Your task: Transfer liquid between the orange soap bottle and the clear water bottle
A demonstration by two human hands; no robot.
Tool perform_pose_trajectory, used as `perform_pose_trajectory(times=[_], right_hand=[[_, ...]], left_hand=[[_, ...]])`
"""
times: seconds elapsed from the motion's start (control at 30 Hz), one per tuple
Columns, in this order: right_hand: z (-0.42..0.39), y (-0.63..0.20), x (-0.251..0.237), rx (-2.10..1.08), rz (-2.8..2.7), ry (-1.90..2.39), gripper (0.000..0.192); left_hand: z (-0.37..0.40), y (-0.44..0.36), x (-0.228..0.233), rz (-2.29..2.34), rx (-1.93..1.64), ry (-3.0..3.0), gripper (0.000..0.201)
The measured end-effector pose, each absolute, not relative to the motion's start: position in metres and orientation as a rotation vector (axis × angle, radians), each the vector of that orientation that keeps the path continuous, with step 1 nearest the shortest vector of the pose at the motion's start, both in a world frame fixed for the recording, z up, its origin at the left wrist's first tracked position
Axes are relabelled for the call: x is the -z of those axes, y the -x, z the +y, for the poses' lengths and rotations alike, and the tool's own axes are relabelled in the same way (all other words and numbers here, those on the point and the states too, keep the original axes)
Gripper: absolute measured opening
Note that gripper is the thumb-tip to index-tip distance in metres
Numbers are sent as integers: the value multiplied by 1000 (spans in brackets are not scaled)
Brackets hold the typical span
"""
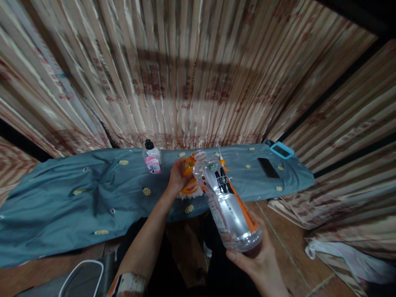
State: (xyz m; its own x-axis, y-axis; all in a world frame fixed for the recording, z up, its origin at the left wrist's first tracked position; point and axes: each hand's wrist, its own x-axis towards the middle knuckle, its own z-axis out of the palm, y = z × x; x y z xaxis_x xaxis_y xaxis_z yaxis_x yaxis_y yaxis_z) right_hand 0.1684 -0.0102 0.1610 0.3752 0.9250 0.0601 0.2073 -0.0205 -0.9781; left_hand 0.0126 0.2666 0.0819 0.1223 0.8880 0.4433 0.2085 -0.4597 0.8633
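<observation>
My right hand (256, 255) grips the base of a big clear plastic bottle (230, 206) with a silver and orange label. The bottle is tilted, its uncapped mouth up against a small translucent orange bottle (189, 166). Fingers of my left hand (178, 176) are wrapped round that small bottle. Whether any liquid passes between the two cannot be made out. Behind the large bottle lies an orange piece (223, 164) with a thin pale tube, perhaps a spray head. Below my left hand is an orange and white patch (190, 189), partly hidden.
A clear bottle with a black cap and pink label (152, 159) stands left on the blue-grey cloth (93, 177). To the right lie a dark phone (268, 168) and a light-blue framed device (282, 150). Pleated curtains (185, 74) hang behind and at both sides.
</observation>
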Motion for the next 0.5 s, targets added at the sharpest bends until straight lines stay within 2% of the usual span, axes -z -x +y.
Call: perform_pose_trajectory(times=[0.5], right_hand=[[-10,-170,-154,-764,-1080,1488,80]], left_hand=[[268,-13,-82,1070,-1369,-1719,60]])
